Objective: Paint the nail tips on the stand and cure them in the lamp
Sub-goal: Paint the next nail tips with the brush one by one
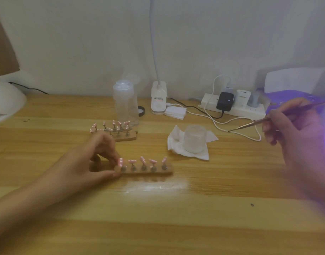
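Stand (148,171) pinched at its left end by left hand (89,162).

Five pink nail tips (143,160) on wooden stand (168,171)

Dim, soft indoor light, violet glow from the lamp (294,94) at far right tinting the right hand (296,137), pale glare patch on the table (158,227), overall blur, wide-angle bending at edges

Fingers (112,153) of the left hand (88,162) pinch the left end of the wooden stand (148,172), with 5 pink nail tips (143,159) just right of them. The right hand (294,129) grips a thin brush (250,125). The purple-lit lamp (290,95) sits behind its fingers.
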The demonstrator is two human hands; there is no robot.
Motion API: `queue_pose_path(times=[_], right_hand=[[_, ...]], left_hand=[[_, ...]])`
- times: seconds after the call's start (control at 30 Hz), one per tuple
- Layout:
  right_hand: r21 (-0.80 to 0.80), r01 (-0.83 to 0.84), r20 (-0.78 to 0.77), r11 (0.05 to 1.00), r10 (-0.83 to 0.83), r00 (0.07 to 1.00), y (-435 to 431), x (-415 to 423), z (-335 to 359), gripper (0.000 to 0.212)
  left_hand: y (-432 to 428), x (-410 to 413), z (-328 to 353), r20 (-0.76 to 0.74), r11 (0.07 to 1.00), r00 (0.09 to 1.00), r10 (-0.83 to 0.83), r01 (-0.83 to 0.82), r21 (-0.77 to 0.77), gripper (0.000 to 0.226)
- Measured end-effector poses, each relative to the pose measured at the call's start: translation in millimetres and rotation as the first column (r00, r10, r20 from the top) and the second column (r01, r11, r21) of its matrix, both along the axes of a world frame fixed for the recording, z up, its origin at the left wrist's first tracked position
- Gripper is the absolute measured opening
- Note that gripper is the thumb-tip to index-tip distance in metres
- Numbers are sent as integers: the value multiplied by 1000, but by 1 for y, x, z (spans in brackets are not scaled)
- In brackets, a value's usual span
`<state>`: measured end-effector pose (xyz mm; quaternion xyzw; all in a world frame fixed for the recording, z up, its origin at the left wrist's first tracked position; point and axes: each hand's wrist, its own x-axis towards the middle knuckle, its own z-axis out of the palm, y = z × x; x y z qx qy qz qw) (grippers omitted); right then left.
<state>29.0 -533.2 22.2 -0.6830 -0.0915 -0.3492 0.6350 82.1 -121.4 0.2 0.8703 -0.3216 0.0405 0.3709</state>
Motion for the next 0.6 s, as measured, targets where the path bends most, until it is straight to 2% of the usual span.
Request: queue_pose_path(times=[0.1, 0.27, 0.4, 0.53, 0.6], right_hand=[[67, -51, -68, 996, 56, 996, 15, 7, 3, 10], [254, -94, -181, 963, 143, 973, 38, 29, 1, 24], [317, -170, -218, 933, 246, 944, 45, 41, -7, 23], [406, -217, -244, 888, 334, 911, 42, 38, -15, 30], [436, -214, -263, 874, 351, 899, 41, 38, -14, 33]], left_hand=[[-36, -13, 0, -47, 994, 993, -105, 104, -23, 50], [-87, -14, -4, -106, 976, 973, -206, 196, -99, 49], [-98, -6, 0, -170, 967, 955, -244, 226, -119, 63], [-102, -8, -2, -178, 956, 955, -236, 195, -220, 58], [-104, -9, -2, -163, 959, 961, -222, 184, -218, 54]])
